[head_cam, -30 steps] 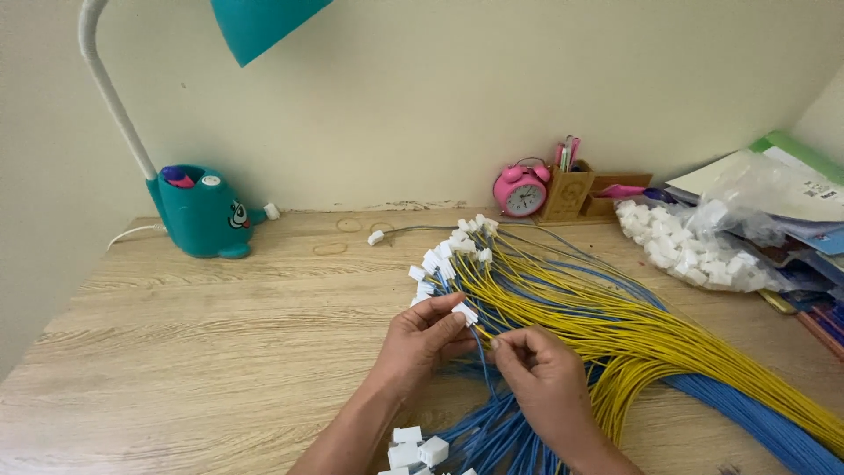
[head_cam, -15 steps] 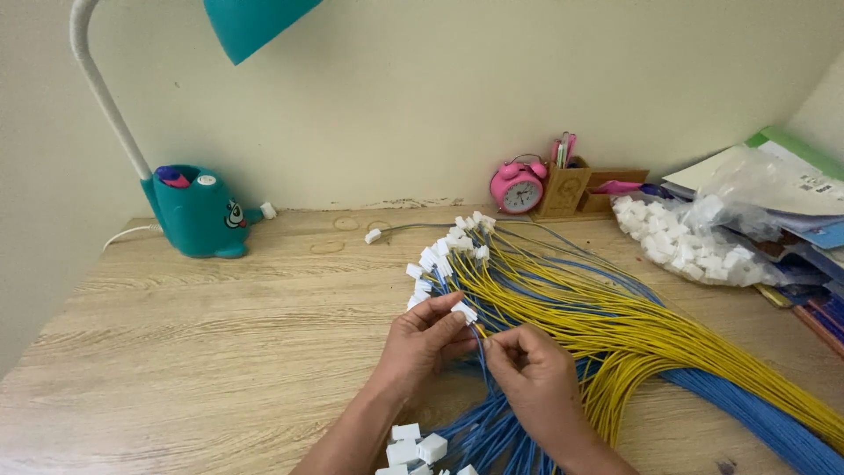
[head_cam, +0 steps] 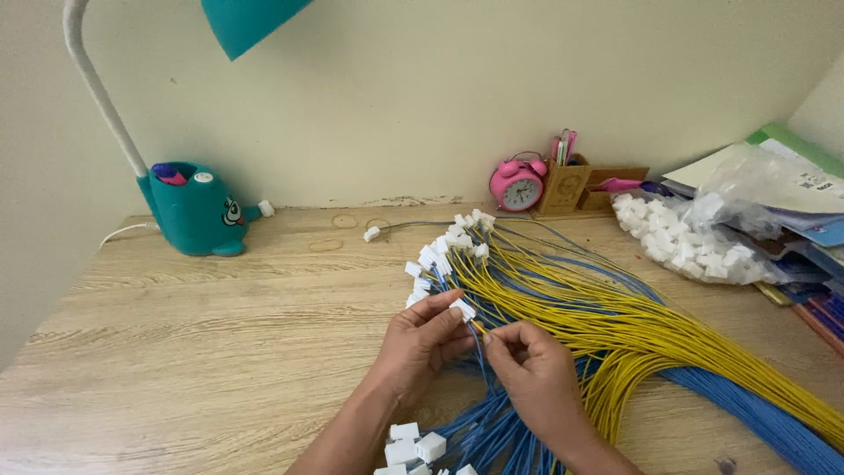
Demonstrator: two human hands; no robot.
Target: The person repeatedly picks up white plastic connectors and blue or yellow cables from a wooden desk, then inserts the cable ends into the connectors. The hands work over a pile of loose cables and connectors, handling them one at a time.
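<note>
Lower centre of frame: left hand [head_cam: 420, 345] fingers pinch a white connector [head_cam: 463, 309]; right hand [head_cam: 534, 374] fingers clamp a yellow wire [head_cam: 482, 332] just beside it, over the yellow-blue wire bundle [head_cam: 633, 339] on the bench [head_cam: 220, 352].

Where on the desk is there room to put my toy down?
The bare wood between the teal lamp base and the left hand is free, down to the near edge. The right side is crowded: yellow and blue wires, the bag of white connectors, papers behind.
</note>
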